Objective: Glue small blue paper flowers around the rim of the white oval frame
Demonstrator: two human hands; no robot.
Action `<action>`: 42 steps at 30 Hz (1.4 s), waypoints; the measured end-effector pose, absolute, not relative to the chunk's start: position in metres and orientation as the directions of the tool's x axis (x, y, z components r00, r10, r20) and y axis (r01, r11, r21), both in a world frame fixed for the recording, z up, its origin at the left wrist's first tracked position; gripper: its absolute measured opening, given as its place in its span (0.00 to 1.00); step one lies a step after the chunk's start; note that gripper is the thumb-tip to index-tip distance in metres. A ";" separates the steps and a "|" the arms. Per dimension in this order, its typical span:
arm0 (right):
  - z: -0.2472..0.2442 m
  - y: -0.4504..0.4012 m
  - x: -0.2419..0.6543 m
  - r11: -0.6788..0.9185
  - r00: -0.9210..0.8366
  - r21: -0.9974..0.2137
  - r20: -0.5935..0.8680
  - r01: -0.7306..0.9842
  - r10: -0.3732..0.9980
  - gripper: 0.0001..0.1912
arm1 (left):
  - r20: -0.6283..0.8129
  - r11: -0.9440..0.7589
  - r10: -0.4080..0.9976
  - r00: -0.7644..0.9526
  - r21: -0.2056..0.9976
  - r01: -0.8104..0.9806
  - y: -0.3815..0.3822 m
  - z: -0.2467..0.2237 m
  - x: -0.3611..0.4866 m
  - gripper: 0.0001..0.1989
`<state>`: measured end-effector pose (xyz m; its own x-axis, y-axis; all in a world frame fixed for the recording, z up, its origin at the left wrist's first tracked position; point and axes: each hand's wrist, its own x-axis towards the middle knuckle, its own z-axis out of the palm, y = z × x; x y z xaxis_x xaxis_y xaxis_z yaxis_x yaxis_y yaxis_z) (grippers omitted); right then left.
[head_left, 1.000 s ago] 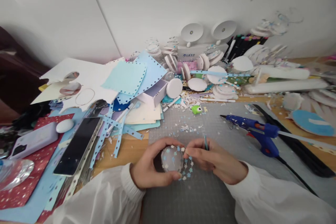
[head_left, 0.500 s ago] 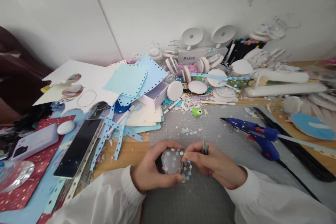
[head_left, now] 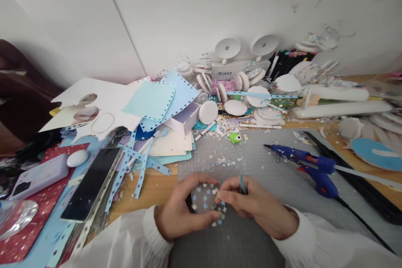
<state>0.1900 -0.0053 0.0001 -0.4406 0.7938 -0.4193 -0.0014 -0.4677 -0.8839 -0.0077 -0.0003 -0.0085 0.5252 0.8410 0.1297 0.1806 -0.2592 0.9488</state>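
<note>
My left hand (head_left: 185, 206) curves its thumb and fingers around a clear round piece (head_left: 202, 199) dotted with small blue and white flower-shaped cutouts. It is held low over the grey cutting mat (head_left: 201, 247). My right hand (head_left: 248, 203) is closed on a slim teal tool (head_left: 243, 184), whose upper end sticks out above the fingers; its lower end is hidden, so I cannot tell its exact kind. The right fingertips touch the right side of the clear piece, among the cutouts. Loose paper bits (head_left: 224, 161) lie on the mat beyond my hands.
A blue hot glue gun (head_left: 310, 165) lies on the mat at right, beside a long black bar (head_left: 361, 188). To the left are a black phone (head_left: 92, 184), punched blue paper strips (head_left: 144, 167) and paper sheets (head_left: 150, 100). White discs (head_left: 208, 112) crowd the back.
The view has shifted slightly, so the scene sits a little lower. Both hands stay at the clear piece, with the right fingertips slightly further over its right side.
</note>
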 end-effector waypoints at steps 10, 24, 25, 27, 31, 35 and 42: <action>0.005 -0.002 0.188 -0.481 -0.404 -0.876 -0.432 -0.025 0.807 0.21 | 0.161 -0.243 0.759 0.631 0.969 0.045 0.007 -0.011 -0.013 0.40; 0.005 0.023 0.211 -0.158 0.041 -0.850 -0.206 -0.503 0.978 0.21 | 0.115 -0.200 0.791 0.601 0.977 0.077 0.003 -0.012 -0.011 0.33; 0.004 0.025 0.212 -0.137 0.072 -0.858 -0.198 -0.496 0.978 0.22 | 0.117 -0.197 0.792 0.599 0.978 0.070 0.003 -0.013 -0.010 0.32; 0.000 0.027 0.213 -0.131 0.107 -0.886 -0.197 -0.446 0.974 0.26 | 0.122 -0.199 0.793 0.597 0.978 0.064 0.002 -0.013 -0.010 0.31; -0.009 0.028 0.213 -0.139 0.078 -0.922 -0.179 -0.361 0.981 0.31 | 0.138 -0.202 0.795 0.591 0.978 0.044 0.002 -0.015 -0.009 0.30; -0.016 0.030 0.210 -0.047 0.112 -0.962 -0.080 -0.270 0.990 0.29 | 0.155 -0.204 0.804 0.573 0.979 0.022 0.002 -0.018 -0.008 0.30; -0.017 0.029 0.207 0.104 0.143 -0.994 0.097 -0.039 0.985 0.10 | 0.096 -0.198 0.818 0.567 0.973 0.121 0.001 -0.018 -0.009 0.34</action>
